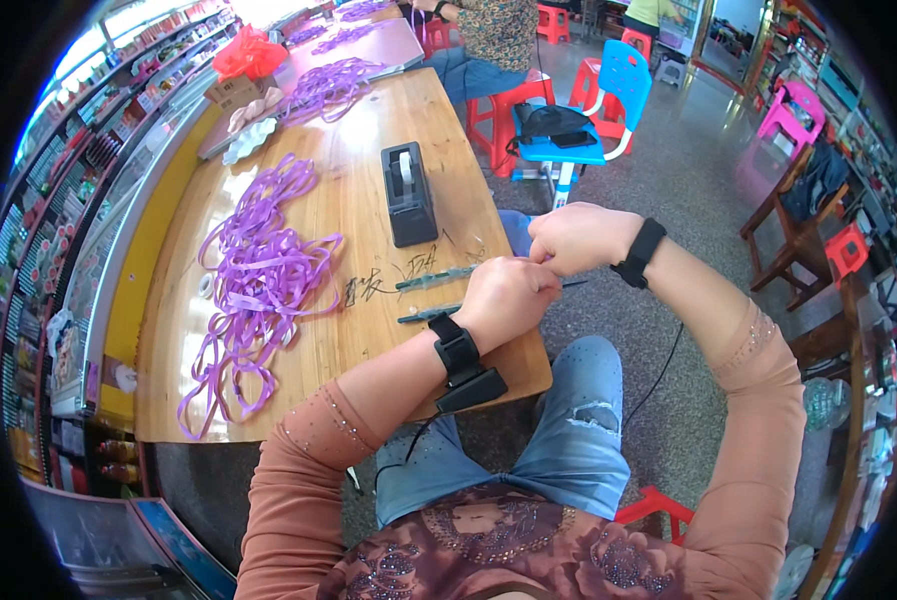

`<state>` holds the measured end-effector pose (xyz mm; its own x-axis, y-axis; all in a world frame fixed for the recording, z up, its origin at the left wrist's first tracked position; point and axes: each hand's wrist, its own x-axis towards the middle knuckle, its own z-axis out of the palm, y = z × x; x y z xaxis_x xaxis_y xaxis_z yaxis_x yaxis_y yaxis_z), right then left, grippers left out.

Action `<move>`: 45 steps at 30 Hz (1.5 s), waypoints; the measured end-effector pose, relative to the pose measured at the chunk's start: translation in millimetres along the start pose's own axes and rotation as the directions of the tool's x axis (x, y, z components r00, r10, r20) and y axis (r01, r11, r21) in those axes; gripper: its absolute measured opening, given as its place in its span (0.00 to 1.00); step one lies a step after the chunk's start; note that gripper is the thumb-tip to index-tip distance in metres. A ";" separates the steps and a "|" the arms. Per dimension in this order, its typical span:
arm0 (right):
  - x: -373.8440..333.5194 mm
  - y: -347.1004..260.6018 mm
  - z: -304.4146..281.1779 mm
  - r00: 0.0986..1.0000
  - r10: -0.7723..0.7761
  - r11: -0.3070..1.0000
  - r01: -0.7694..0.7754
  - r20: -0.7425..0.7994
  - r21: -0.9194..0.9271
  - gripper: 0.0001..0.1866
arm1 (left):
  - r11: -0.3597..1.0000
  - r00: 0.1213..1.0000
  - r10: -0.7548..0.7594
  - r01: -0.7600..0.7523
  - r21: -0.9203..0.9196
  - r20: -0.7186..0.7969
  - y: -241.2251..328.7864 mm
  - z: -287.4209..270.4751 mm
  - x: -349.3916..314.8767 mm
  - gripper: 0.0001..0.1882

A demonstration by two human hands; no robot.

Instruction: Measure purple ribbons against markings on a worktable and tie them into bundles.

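My left hand [508,302] is closed over the table's right edge, its wrist in a black band with a small box. My right hand [580,238] meets it there, fingertips pinched together against the left fingers. Whatever lies between them is too small or hidden to make out. Two slim dark-green sticks, like pens, lie partly under or beside my left hand: an upper stick [430,279] and a lower stick [426,315]. A thin dark tip [573,283] pokes out past my left fingers. Beyond the hands stands a black tape dispenser [408,215].
Tangled purple ribbons [268,255] cover the left of the wooden table [358,350]; another ribbon heap [333,88] lies farther back. A red plastic bag [249,54] sits on a box. A blue chair [623,85] holds a black bag. Another person [498,40] sits at the far end.
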<state>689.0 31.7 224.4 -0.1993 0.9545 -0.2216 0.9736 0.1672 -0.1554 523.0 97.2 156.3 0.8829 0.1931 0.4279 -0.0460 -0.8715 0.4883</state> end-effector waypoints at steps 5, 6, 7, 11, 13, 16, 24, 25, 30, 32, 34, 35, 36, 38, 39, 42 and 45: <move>5.7 -2.0 -0.8 0.994 0.047 0.997 -0.040 0.099 -0.070 0.13 | 0.997 0.999 0.028 -0.030 0.065 0.031 0.8 0.9 -0.8 0.04; 5.9 -0.8 0.4 0.995 0.039 0.997 -0.032 0.097 -0.069 0.13 | 0.997 0.999 0.029 -0.031 0.064 0.030 0.9 1.4 -0.6 0.04; 5.4 0.3 1.2 0.995 0.030 0.997 -0.024 0.096 -0.069 0.14 | 0.997 0.999 0.025 -0.028 0.072 0.038 1.0 2.1 -0.3 0.04; -4.5 11.1 2.1 0.999 -0.038 0.983 0.041 -0.020 0.179 0.15 | 0.999 1.000 0.028 -0.028 0.033 0.012 -1.8 5.2 -0.8 0.04; -20.9 13.1 18.0 0.941 0.099 0.854 0.086 -0.323 0.512 0.15 | 0.999 1.000 -0.004 0.003 0.035 0.024 -1.8 1.6 -2.7 0.04; -38.6 18.2 50.8 0.850 0.427 0.630 -0.036 -0.308 0.776 0.14 | 0.999 1.000 -0.016 0.016 0.028 0.024 -1.6 -2.5 -3.9 0.04; -35.3 -7.3 146.6 0.863 0.505 -0.437 0.269 -0.013 0.858 0.27 | 1.000 1.000 0.007 -0.008 -0.026 -0.005 -4.3 3.4 -0.4 0.04; -31.0 -7.7 153.0 0.862 0.507 -0.439 0.272 -0.014 0.856 0.27 | 0.999 1.000 0.006 -0.006 -0.046 0.004 -4.0 3.6 -0.1 0.04; -12.7 -13.5 162.3 0.897 0.419 -0.696 0.417 -0.141 0.585 0.17 | 0.997 1.000 -0.020 0.022 -0.076 0.019 -1.7 2.6 0.4 0.04; -10.0 -14.9 162.9 0.862 0.494 -0.687 0.465 -0.110 0.557 0.14 | 0.998 1.000 -0.002 0.003 -0.069 0.023 -1.7 2.2 0.3 0.04; -8.5 -14.1 164.9 0.844 0.526 -0.697 0.498 -0.103 0.516 0.10 | 0.998 1.000 -0.005 0.006 -0.065 0.025 -2.8 2.7 0.5 0.04; -8.1 -15.0 164.5 0.844 0.526 -0.697 0.497 -0.102 0.516 0.10 | 0.998 1.000 -0.008 0.010 -0.061 0.028 -2.8 2.5 0.7 0.04; -7.4 -16.8 163.4 0.834 0.543 -0.684 0.506 -0.096 0.526 0.10 | 0.998 1.000 -0.009 0.011 -0.062 0.027 -2.9 2.2 0.6 0.04; -5.0 -19.4 162.4 0.823 0.561 -0.669 0.514 -0.089 0.537 0.10 | 0.998 0.999 0.018 -0.016 -0.054 0.028 -1.5 0.8 0.9 0.04; -3.5 -20.3 162.4 0.816 0.573 -0.664 0.519 -0.079 0.539 0.10 | 0.998 0.999 0.019 -0.017 -0.056 0.027 0.0 -0.1 1.5 0.04; -0.6 -21.3 165.0 0.836 0.541 -0.684 0.497 -0.086 0.533 0.11 | 0.996 0.997 -0.040 0.045 -0.077 0.068 2.3 -2.9 1.6 0.04; 1.7 -22.6 169.1 0.870 0.486 -0.714 0.448 -0.079 0.538 0.13 | 0.996 0.997 -0.036 0.042 -0.078 0.072 1.2 -2.0 1.1 0.04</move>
<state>647.9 -12.2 64.7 0.3086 0.9315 -0.1926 -0.8447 0.1753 -0.5058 523.0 97.3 158.9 0.9154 0.1917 0.3541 -0.0453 -0.8249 0.5635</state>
